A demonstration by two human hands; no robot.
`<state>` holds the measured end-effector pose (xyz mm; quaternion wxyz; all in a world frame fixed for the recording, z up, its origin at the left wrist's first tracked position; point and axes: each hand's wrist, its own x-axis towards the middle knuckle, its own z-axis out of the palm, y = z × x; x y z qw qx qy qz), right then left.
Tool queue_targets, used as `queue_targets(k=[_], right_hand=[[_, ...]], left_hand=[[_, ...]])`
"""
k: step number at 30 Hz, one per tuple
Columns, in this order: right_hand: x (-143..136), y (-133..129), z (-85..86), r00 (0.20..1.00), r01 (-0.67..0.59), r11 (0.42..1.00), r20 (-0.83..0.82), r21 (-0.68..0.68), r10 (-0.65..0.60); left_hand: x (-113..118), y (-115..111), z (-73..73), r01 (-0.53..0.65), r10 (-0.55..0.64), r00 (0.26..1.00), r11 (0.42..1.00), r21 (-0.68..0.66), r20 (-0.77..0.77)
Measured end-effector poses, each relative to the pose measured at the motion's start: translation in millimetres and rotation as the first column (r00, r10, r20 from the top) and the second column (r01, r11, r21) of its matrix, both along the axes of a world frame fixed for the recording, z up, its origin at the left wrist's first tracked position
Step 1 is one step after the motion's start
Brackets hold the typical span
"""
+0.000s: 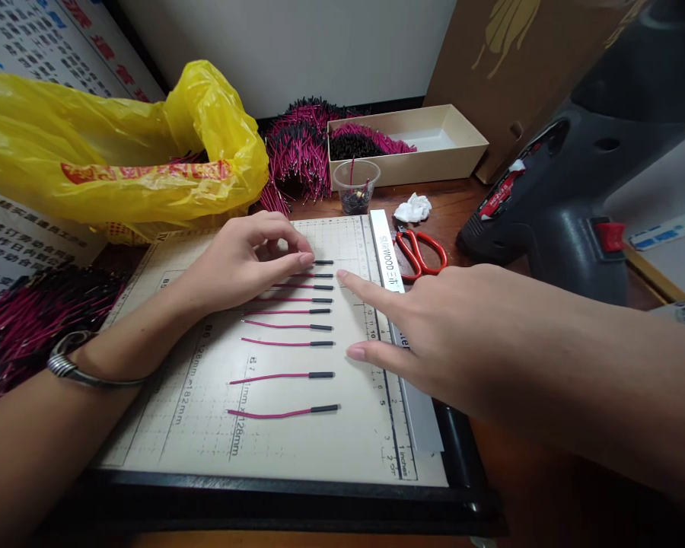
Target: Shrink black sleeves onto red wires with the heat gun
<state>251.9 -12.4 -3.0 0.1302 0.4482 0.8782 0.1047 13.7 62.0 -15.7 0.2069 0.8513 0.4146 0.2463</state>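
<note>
Several short magenta wires (279, 376), each with a black sleeve on its right end, lie in a column across a cream paper trimmer board (194, 434). At the top of the column my left hand (256, 255) has thumb and index finger closed on the farthest wire (324, 262); only its black sleeve shows past the fingertips. To the right of the sleeve ends, my right hand (434, 320) is open, index finger and thumb stretched apart, with nothing between them. Its index fingertip is close to the upper sleeve ends.
Behind the board are a yellow plastic bag (119, 183), a heap of magenta wires (300, 144), a cardboard tray (411, 169) and a clear cup (356, 186). Red-handled scissors (419, 255) and crumpled tissue (412, 208) lie right of them. A dark heat gun (548, 198) stands at right.
</note>
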Motion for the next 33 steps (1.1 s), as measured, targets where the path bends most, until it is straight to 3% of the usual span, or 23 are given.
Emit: queue_targets(k=[8, 15, 33], right_hand=[[1.9, -3.0, -2.5, 0.996, -0.063, 0.993, -0.062, 0.097, 0.07], [-8.4, 10.1, 8.8, 0.994, 0.03, 0.993, 0.112, -0.117, -0.017], [-8.1, 13.6, 10.7, 0.987, 0.126, 0.977, 0.119, -0.17, -0.107]], left_hand=[[0.9, -1.5, 2.3, 0.077, -0.077, 0.997, 0.997, 0.028, -0.011], [0.9, 1.9, -3.0, -0.022, 0.022, 1.0, 0.999, 0.038, -0.003], [3.0, 2.0, -0.4, -0.023, 0.022, 0.999, 0.999, -0.029, -0.033]])
